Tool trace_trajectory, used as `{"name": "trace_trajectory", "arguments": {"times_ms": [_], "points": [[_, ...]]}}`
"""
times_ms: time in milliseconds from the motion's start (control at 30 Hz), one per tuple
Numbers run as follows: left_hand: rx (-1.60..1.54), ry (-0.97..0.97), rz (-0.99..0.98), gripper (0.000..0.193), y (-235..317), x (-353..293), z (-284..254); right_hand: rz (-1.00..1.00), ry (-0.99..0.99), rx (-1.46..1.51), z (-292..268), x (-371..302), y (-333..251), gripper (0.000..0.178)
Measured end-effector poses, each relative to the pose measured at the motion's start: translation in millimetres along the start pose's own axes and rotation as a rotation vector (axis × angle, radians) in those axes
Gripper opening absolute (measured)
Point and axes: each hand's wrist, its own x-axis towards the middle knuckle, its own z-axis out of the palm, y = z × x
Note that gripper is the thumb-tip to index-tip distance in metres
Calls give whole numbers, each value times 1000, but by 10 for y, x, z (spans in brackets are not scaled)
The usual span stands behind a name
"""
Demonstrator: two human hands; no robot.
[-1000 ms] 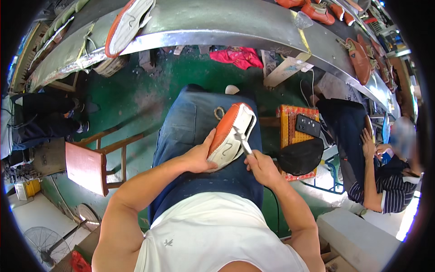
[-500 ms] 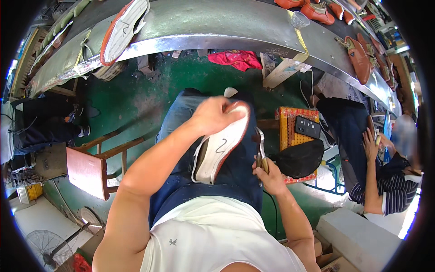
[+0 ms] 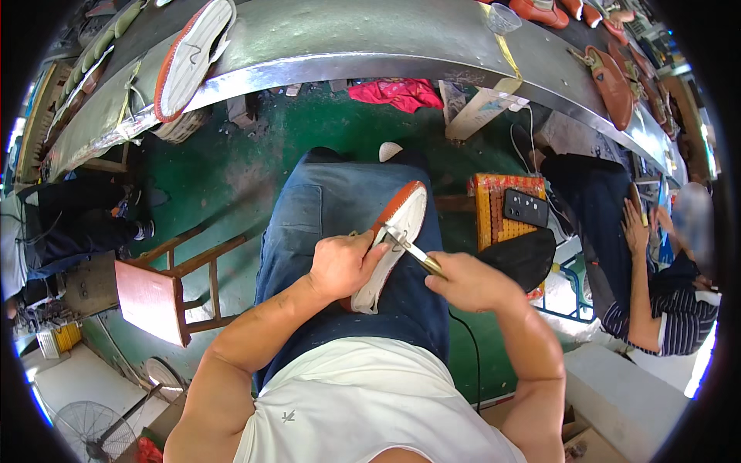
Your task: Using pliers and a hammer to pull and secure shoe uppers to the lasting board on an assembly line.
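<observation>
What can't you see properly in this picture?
All in the head view:
Part of the held shoe: covered by the left hand.
The grip end of the metal tool: hidden inside the right hand.
The top of an orange shoe on the bench: cut off by the upper edge.

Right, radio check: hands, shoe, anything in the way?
Left hand gripping shoe over lap. Right hand holding pliers, head at the shoe. Possible snag: left thumb, beside pliers' head.
</observation>
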Motion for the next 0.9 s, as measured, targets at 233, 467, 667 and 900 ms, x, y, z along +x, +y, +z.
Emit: {"name": "trace_trajectory", "arguments": {"times_ms": [233,467,667,900], "points": [[-1584,-248,-631,55,-507,-26,504,16,45,-223,5,337,-104,29],[-1415,-246,-535,68,-446,215,373,77,497,335,1022,493,112,29],[-1324,-198,-510,70,-445,211,490,-138,635,-40,604,293,221,23],[-894,-96,-399,61,-391,182,487,162,103,896,606,498,313,25]]}}
